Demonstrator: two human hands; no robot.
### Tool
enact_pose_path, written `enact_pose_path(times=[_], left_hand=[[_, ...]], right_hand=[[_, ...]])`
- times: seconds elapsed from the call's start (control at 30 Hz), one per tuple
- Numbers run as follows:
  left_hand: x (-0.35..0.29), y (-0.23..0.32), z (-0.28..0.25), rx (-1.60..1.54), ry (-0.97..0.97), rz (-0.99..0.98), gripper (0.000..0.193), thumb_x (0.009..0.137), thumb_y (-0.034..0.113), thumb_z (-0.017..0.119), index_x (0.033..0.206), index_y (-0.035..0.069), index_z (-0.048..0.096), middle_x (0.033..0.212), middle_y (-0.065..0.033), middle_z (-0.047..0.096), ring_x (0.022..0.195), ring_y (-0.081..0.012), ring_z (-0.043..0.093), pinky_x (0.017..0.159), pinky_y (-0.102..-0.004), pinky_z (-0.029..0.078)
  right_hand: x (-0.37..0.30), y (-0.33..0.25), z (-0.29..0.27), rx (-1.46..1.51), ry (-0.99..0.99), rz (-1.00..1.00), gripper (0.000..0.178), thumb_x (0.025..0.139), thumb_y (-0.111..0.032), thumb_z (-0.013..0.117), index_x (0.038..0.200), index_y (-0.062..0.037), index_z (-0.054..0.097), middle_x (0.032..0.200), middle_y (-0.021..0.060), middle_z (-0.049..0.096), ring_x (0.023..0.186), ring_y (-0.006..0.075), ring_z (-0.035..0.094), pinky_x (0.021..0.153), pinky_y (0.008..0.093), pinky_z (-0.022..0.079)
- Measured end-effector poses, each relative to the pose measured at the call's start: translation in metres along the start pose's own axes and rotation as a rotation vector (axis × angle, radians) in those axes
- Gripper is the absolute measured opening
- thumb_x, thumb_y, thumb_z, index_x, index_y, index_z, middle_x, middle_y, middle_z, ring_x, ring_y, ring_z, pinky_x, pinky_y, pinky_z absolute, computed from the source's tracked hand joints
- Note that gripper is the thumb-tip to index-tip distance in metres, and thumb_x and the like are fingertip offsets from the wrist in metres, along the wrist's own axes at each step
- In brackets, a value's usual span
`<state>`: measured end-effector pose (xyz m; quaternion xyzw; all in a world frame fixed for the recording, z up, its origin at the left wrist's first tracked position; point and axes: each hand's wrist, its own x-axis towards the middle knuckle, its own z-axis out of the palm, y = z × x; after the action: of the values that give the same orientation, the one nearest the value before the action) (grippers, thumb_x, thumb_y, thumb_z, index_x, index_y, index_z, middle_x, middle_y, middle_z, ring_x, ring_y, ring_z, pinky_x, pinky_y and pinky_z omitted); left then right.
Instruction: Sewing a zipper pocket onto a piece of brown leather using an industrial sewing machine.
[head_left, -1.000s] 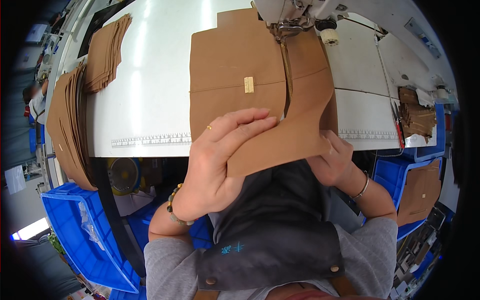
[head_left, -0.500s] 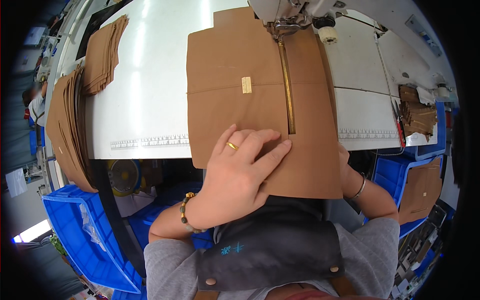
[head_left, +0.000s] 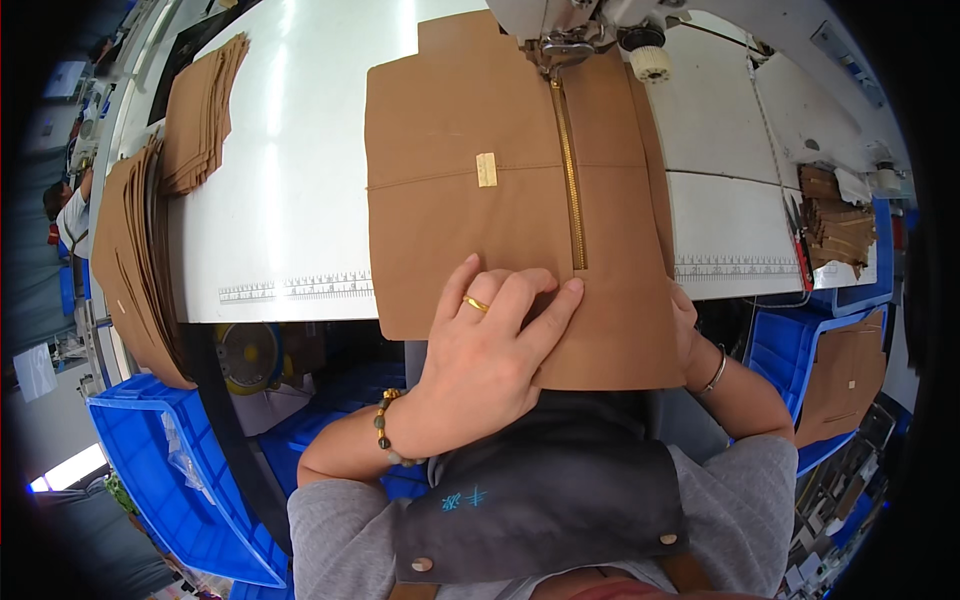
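Observation:
A brown bag panel (head_left: pixel 440 230) lies across the table's front edge, its near end overhanging my lap. A brass-toothed zipper (head_left: pixel 570 175) shows in a long slot, its far end beneath the presser foot of the sewing machine (head_left: pixel 560 50). My left hand (head_left: pixel 490 335) rests on top of the panel, fingers bent and apart, with the thumb tip just below the zipper's near end. At the panel's right edge, my right hand (head_left: pixel 684 318) holds it, some fingers hidden underneath. A small piece of pale tape (head_left: pixel 486 170) sticks to the panel left of the zipper.
Stacked brown panels (head_left: pixel 135 260) hang over the table's left edge, beside a smaller stack (head_left: pixel 203 115). Red-handled scissors (head_left: pixel 800 250) and brown scraps (head_left: pixel 835 225) lie at right. Blue bins stand at left (head_left: pixel 180 480) and right (head_left: pixel 775 350). A ruler strip (head_left: pixel 295 288) runs along the front edge.
The panel has shifted slightly left and away from me, turning a little. My left hand's fingers are more bent. More of my right hand shows at the panel's edge.

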<state>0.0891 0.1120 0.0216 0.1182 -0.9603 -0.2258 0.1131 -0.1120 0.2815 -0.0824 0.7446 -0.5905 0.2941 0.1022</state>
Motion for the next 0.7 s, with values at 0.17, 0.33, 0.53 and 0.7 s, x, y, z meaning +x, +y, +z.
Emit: enact_pose_path(times=[0.17, 0.33, 0.53, 0.7], left_hand=[[0.002, -0.003, 0.002, -0.008, -0.005, 0.006, 0.065, 0.07, 0.001, 0.07, 0.134, 0.012, 0.072, 0.123, -0.0065, 0.061, 0.107, -0.029, 0.059, 0.114, -0.0575, 0.04], [0.001, 0.0, 0.003, 0.025, -0.035, 0.011, 0.064, 0.071, 0.002, 0.069, 0.135, 0.011, 0.072, 0.121, -0.0058, 0.061, 0.108, -0.0282, 0.059, 0.114, -0.0567, 0.039], [-0.002, 0.005, -0.001, 0.149, -0.091, 0.039, 0.066, 0.079, 0.036, 0.079, 0.139, 0.01, 0.069, 0.144, -0.0078, 0.06, 0.133, -0.0308, 0.056, 0.117, -0.0593, 0.035], [-0.002, 0.002, -0.003, 0.122, -0.13, 0.076, 0.082, 0.085, 0.067, 0.07, 0.139, 0.005, 0.067, 0.151, -0.011, 0.058, 0.14, -0.0298, 0.055, 0.119, -0.0629, 0.031]], right_hand=[[-0.001, 0.002, 0.0, 0.003, -0.012, -0.022, 0.033, 0.089, -0.02, 0.066, 0.116, -0.0038, 0.076, 0.122, 0.0131, 0.074, 0.115, 0.0328, 0.073, 0.098, 0.0455, 0.06], [0.0, 0.002, -0.003, -0.031, -0.01, -0.06, 0.032, 0.088, -0.019, 0.065, 0.115, -0.0033, 0.076, 0.119, 0.013, 0.075, 0.113, 0.0324, 0.073, 0.098, 0.0451, 0.061], [0.012, 0.012, -0.055, 0.14, -0.037, -0.094, 0.022, 0.088, -0.016, 0.067, 0.1, -0.0009, 0.076, 0.102, 0.013, 0.074, 0.095, 0.0332, 0.074, 0.095, 0.0494, 0.061], [0.043, 0.026, -0.086, 0.068, 0.141, 0.2, 0.005, 0.083, -0.005, 0.071, 0.087, -0.0023, 0.071, 0.087, 0.0111, 0.07, 0.08, 0.0303, 0.069, 0.09, 0.0503, 0.061]])
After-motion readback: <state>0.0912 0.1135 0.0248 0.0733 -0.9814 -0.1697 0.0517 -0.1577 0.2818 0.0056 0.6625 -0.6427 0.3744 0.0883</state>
